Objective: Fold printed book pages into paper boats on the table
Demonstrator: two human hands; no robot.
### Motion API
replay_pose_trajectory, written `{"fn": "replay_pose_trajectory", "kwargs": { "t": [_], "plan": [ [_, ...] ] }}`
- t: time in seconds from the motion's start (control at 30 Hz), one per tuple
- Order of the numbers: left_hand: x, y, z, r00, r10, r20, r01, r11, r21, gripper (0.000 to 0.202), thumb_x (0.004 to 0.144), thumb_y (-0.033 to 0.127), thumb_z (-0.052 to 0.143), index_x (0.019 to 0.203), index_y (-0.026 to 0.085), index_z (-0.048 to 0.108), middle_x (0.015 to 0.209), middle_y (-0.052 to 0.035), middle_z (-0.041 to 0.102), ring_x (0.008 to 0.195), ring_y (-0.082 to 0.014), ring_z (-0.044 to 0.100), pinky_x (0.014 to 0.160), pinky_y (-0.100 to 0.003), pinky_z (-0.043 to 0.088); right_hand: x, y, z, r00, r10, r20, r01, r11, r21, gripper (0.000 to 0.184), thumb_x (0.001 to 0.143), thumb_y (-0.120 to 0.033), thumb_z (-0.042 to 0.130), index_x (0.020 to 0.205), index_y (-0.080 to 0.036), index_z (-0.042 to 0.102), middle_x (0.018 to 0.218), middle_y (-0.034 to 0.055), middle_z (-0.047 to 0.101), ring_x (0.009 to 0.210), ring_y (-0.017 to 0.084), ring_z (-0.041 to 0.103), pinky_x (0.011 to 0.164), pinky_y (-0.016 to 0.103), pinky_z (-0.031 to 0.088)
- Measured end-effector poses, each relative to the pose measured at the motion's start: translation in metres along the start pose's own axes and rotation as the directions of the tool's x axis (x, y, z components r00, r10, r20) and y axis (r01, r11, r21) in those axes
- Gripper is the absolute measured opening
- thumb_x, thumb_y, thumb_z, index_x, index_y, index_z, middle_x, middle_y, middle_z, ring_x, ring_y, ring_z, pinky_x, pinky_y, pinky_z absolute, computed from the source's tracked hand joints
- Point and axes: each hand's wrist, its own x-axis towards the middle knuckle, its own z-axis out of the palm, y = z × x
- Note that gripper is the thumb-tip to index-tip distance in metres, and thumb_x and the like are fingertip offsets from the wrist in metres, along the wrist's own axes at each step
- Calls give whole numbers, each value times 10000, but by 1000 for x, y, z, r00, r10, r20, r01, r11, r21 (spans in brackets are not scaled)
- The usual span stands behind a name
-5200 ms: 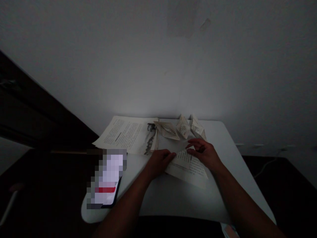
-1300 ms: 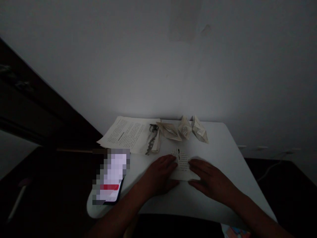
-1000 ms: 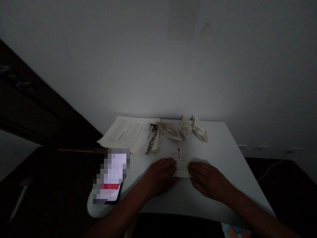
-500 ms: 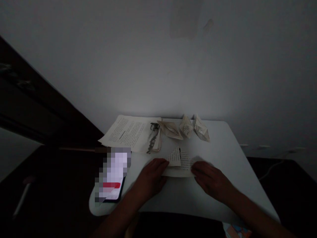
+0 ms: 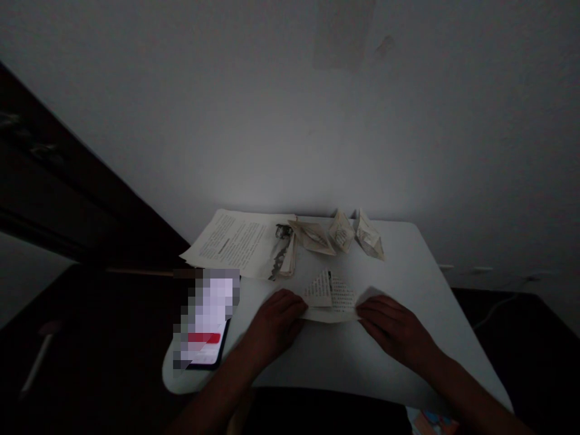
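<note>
A printed sheet of paper (image 5: 343,295), its top corners folded down to a peak, lies in front of me with a plain strip along its lower edge. My left hand (image 5: 281,317) pinches the left end of that strip. At the opposite end, the fingers of my right hand (image 5: 389,326) are closed on the paper's lower right corner. Both thumbs are partly hidden. Beyond the sheet stand three folded paper boats: one on the left (image 5: 312,237), one in the middle (image 5: 341,232) and one on the right (image 5: 369,237).
An open book (image 5: 240,241) with printed pages lies at the back left of the white table (image 5: 408,260). Nearer me on the left is a lit phone (image 5: 208,326), its screen blurred. A wall (image 5: 290,121) rises right behind the table.
My right hand has slid slightly right and down to the paper's lower corner. The left hand has shifted a little left, and more of the folded peak shows between them.
</note>
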Motion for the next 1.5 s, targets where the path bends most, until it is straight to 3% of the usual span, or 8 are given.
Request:
{"fn": "replay_pose_trajectory", "kwargs": {
  "t": [0.27, 0.43, 0.57, 0.8, 0.97, 1.07, 1.17, 1.5],
  "plan": [
    [10, 4, 0, 994, -105, -28, 105, 994, -6, 145, 834, 201, 522, 944, 172, 612, 869, -63, 615, 827, -175, 545, 744, -337, 483, 14, -7, -4, 993, 119, 24, -121, 986, 112, 118, 853, -183, 519, 876, -191, 634, 760, 37, 666, 693, 150, 608, 663, 308, 521],
    [18, 8, 1, 971, -235, 48, 234, 972, 23, 56, 764, 217, 618, 794, 176, 640, 837, -45, 589, 813, -174, 540, 743, -322, 465, 16, -7, -1, 972, 229, 45, -233, 962, 145, 89, 847, -222, 537, 860, -193, 621, 777, 41, 649, 730, 157, 602, 676, 306, 513],
    [28, 14, 0, 945, -311, 98, 304, 949, 79, 95, 785, 251, 598, 745, 179, 646, 813, -36, 584, 807, -171, 542, 759, -318, 451, 20, -6, 0, 952, 284, 117, -299, 942, 153, 109, 840, -263, 545, 863, -208, 637, 817, 39, 655, 774, 164, 616, 715, 310, 516],
    [38, 15, -1, 912, -373, 169, 344, 922, 180, 185, 806, 296, 550, 709, 169, 643, 770, -39, 590, 794, -177, 558, 757, -317, 452, 36, -7, 0, 870, 428, 245, -456, 887, 69, 223, 822, -398, 542, 831, -217, 673, 798, 33, 680, 737, 175, 632, 653, 284, 490],
    [45, 12, 1, 886, -422, 193, 369, 893, 259, 206, 788, 320, 540, 747, 155, 657, 784, -61, 613, 806, -207, 577, 779, -350, 460, 47, -7, 2, 805, 493, 329, -506, 861, -54, 271, 812, -434, 532, 741, -217, 678, 742, 33, 679, 693, 177, 616, 606, 269, 437],
    [49, 12, 0, 857, -468, 215, 407, 871, 274, 225, 772, 334, 540, 780, 149, 667, 808, -74, 630, 815, -223, 591, 782, -363, 467, 50, -4, 2, 767, 528, 366, -538, 839, -81, 290, 802, -450, 539, 685, -217, 666, 701, 27, 667, 660, 173, 605, 577, 260, 409],
    [51, 11, -1, 855, -470, 218, 408, 871, 275, 226, 767, 326, 533, 792, 146, 669, 813, -76, 639, 813, -228, 600, 784, -365, 471, 54, -3, 2, 730, 549, 407, -570, 818, -81, 282, 793, -459, 546, 714, -224, 680, 699, 30, 671, 633, 169, 599, 543, 250, 390],
    [53, 11, 1, 856, -468, 221, 399, 868, 295, 221, 748, 301, 520, 783, 141, 667, 805, -90, 651, 801, -231, 610, 770, -358, 479, 65, 0, 1, 690, 578, 436, -585, 800, -136, 283, 753, -470, 583, 690, -216, 690, 702, 44, 664, 630, 170, 591, 542, 251, 377]
  ]
}}
